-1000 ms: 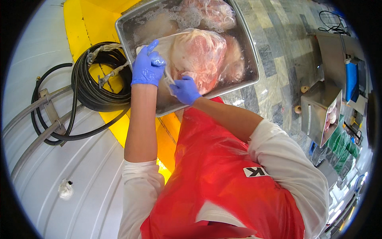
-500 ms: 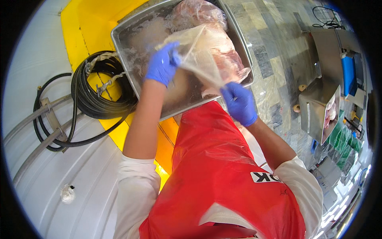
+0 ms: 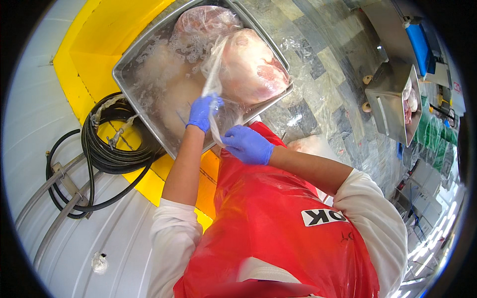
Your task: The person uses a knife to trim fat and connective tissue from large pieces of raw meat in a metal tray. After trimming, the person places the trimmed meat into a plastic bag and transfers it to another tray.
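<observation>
A deep metal tub [image 3: 124,84] of cloudy, bubbly water holds large cuts of meat. The pale, fatty cut of meat [image 3: 248,62] lies at the tub's right side, its red flesh showing at the lower right. Gathered into a strip, a clear plastic bag [image 3: 213,74] runs from this cut's left side down to my gloved hands. My left hand [image 3: 202,113], in a blue glove, is closed on the bag over the water. By the tub's near edge, my right hand [image 3: 246,144] grips the bag's lower end. Farther back sits another plastic-wrapped cut of meat [image 3: 206,22].
A coiled black hose [image 3: 94,144] hangs on the left over a yellow structure [image 3: 79,54]. Metal pipes [image 3: 54,198] run along the white wall. At the right stands a metal bin [image 3: 390,104] with meat in it. The tiled floor [image 3: 318,74] looks wet.
The bag, spread taut between my hands before, is now bunched into a strip. My right hand moved left and nearer to me; my left hand came down. The pale cut is more exposed.
</observation>
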Demonstrator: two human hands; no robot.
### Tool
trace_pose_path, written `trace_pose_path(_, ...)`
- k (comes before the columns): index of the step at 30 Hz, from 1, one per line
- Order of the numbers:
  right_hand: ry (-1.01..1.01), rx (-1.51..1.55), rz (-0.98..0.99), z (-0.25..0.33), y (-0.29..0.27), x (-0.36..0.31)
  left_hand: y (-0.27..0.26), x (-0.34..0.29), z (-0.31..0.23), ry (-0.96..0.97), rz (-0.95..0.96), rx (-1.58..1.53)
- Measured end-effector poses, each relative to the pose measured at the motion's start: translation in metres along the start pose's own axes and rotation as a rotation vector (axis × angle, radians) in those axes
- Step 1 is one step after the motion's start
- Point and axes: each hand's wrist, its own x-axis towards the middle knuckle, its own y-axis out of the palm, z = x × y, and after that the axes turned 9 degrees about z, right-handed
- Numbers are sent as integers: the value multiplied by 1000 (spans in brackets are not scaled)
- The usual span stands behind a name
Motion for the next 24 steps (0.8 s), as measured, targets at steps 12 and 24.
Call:
trace_pose_path(12, 1014, 50, -709, -244, -54, -72, -40, -46, 7, 217, -296, -122)
trace_pose_path(24, 948, -53, -326, -262, -71, -24, -34, -169, 60, 212, -400, -237)
